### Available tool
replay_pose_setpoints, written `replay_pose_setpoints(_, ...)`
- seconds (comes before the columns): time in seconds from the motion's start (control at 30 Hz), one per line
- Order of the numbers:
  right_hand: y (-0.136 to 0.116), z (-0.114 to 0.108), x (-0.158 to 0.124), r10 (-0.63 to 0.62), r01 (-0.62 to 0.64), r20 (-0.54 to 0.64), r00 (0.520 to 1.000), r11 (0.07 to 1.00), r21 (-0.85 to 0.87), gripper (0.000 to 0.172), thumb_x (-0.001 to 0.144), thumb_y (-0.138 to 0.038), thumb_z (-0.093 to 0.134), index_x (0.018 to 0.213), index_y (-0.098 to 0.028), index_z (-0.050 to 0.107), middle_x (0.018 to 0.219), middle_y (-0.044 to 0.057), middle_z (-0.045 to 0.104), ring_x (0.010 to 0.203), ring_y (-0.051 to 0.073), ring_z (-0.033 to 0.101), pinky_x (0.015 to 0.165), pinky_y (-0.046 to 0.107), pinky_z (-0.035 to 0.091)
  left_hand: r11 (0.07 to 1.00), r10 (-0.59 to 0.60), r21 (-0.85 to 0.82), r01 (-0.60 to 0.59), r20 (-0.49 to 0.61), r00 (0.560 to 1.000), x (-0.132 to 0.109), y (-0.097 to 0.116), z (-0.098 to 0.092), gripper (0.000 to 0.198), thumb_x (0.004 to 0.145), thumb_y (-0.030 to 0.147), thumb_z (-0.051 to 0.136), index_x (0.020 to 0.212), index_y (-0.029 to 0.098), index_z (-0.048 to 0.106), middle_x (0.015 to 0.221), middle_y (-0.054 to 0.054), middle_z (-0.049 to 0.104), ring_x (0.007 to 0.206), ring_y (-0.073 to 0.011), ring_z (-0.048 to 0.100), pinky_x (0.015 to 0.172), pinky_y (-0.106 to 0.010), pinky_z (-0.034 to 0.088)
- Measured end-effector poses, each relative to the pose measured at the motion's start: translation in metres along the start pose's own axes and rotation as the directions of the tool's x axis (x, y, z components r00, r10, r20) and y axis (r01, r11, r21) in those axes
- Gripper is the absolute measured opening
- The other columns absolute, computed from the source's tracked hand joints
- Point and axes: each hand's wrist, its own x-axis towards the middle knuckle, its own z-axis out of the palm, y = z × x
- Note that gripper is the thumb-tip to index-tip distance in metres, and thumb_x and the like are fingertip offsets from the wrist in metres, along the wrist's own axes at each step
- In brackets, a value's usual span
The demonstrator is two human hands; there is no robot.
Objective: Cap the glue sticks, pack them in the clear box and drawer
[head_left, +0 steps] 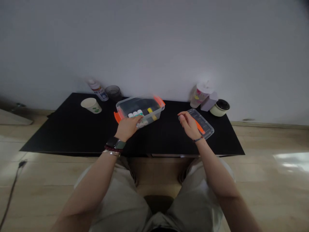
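Resting left hand (pixel 127 128) on box rim (pixel 135 99), right hand (pixel 190 125) over lid (pixel 205 121).

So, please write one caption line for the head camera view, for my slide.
Left hand on a clear storage box, right hand at its lid.

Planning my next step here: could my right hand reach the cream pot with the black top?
Probably yes. The right hand is over the clear plastic lid, which lies low on the table, and the cream pot sits just beyond it. The lilac box stands behind the pot's left side, apparently clear of the path.
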Motion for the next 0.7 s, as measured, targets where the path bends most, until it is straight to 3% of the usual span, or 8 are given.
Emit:
replay_pose_setpoints(0.17, 0.003, -0.009, 0.0, 0.024, -0.027, -0.054, 0.998, 0.997, -0.068, 0.035, 0.1, -0.052, 0.04, 0.104, -0.022, 0.058, 0.073, -0.001, 0.051, 0.064, 0.014, 0.05, 0.061, 0.027, 0.041, 0.984, 0.07, -0.157, -0.082, -0.078, 0.995, -0.002, -0.014, 0.007, 0.057, 0.077, 0.006, 0.053, 0.13, 0.023, 0.065, 0.112, -0.011, 0.073, 0.103, -0.033, 0.067, 0.094, -0.045, 0.048)
replay_pose_setpoints(0.3, 0.01, -0.012, 0.002, 0.046, -0.058, -0.105, 0.993, 0.992, -0.112, 0.034, 0.098, -0.051, 0.041, 0.1, -0.022, 0.058, 0.077, 0.0, 0.057, 0.068, 0.016, 0.053, 0.066, 0.028, 0.043, 0.949, 0.206, -0.217, -0.228, -0.119, 0.971, -0.007, -0.008, 0.013, 0.054, 0.077, 0.005, 0.051, 0.124, 0.023, 0.07, 0.109, -0.008, 0.075, 0.099, -0.0275, 0.068, 0.096, -0.043, 0.047)
replay_pose_setpoints(0.43, 0.018, -0.015, 0.005, 0.098, -0.121, -0.142, 0.985, 0.979, -0.162, 0.032, 0.096, -0.051, 0.044, 0.098, -0.021, 0.056, 0.081, 0.002, 0.061, 0.072, 0.017, 0.057, 0.069, 0.03, 0.044, 0.91, 0.363, -0.156, -0.385, -0.151, 0.92, -0.014, 0.01, 0.018, 0.058, 0.075, 0.001, 0.046, 0.121, 0.026, 0.07, 0.106, -0.003, 0.076, 0.092, -0.0207, 0.069, 0.093, -0.037, 0.049)
replay_pose_setpoints(0.57, 0.021, -0.018, 0.006, 0.194, -0.214, -0.109, 0.975, 0.95, -0.228, 0.035, 0.094, -0.054, 0.044, 0.101, -0.022, 0.057, 0.081, 0.003, 0.064, 0.07, 0.019, 0.059, 0.068, 0.03, 0.044, 0.846, 0.499, -0.111, -0.521, -0.18, 0.848, -0.02, 0.025, 0.023, 0.061, 0.073, -0.003, 0.045, 0.123, 0.024, 0.068, 0.105, -0.003, 0.077, 0.092, -0.0181, 0.069, 0.093, -0.034, 0.049)
replay_pose_setpoints(0.7, 0.02, -0.019, 0.004, 0.251, -0.256, -0.057, 0.966, 0.914, -0.316, 0.037, 0.093, -0.055, 0.046, 0.103, -0.021, 0.057, 0.078, 0.003, 0.066, 0.068, 0.02, 0.061, 0.067, 0.031, 0.044, 0.812, 0.562, -0.072, -0.579, -0.175, 0.809, -0.022, 0.03, 0.029, 0.061, 0.074, -0.003, 0.047, 0.127, 0.023, 0.065, 0.109, -0.005, 0.076, 0.095, -0.018, 0.069, 0.092, -0.034, 0.05)
